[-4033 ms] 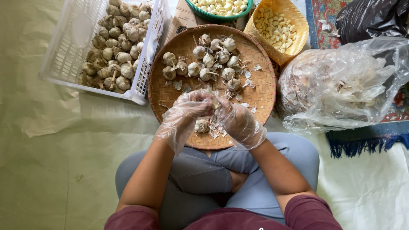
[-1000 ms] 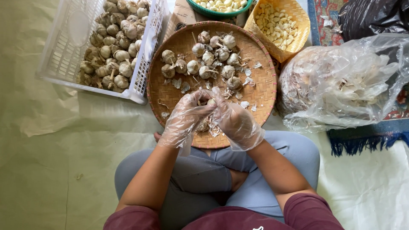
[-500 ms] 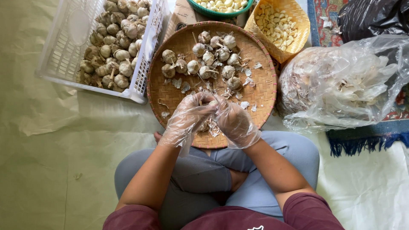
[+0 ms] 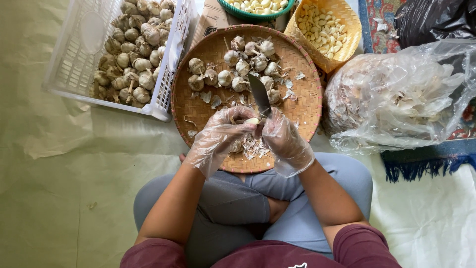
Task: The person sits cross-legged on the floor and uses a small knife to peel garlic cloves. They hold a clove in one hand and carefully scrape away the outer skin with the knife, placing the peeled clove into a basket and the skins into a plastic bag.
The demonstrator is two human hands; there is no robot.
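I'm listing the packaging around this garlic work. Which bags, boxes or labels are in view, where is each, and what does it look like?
Cardboard box: top centre, between crate and tray, brown with dark print.
Clear bag: right of the tray, crumpled, full of pale peel.
Black bag: top right corner, glossy.
No signs or screens.

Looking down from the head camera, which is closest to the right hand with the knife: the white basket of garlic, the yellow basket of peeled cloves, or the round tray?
1. Round woven bamboo tray, directly under the right hand.
2. Yellow woven basket of peeled cloves, up and right.
3. White plastic crate of garlic bulbs, far left.
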